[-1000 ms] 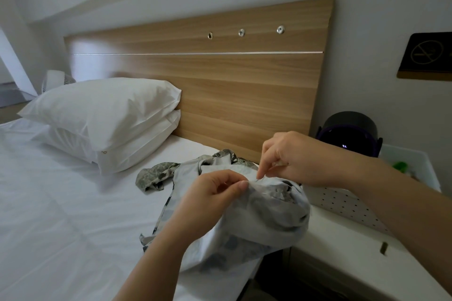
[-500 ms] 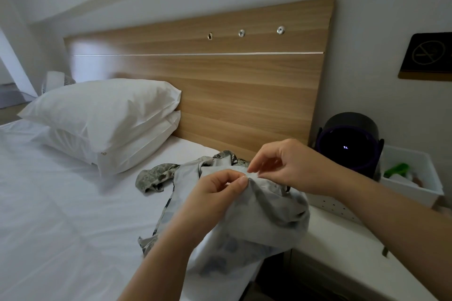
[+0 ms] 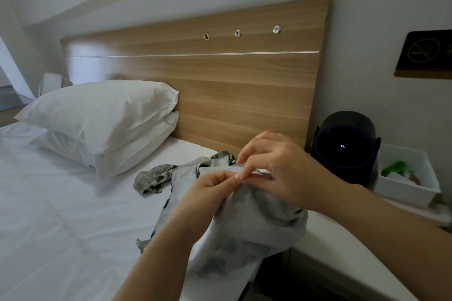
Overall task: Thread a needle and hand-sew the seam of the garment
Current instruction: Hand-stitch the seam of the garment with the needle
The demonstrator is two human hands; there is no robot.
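Both the left hand point(image 3: 210, 189) and right hand point(image 3: 278, 168) pinch one raised fold of the garment point(image 3: 256, 225).

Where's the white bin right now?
In the head view, the white bin sits at far right, just right of the black round device.

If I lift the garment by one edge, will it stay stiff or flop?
Probably floppy: the garment sags in soft folds below where the left hand and right hand pinch it. Likely light: fingertip pinches alone hold its edge up. It may slide, as part hangs over the bed edge.
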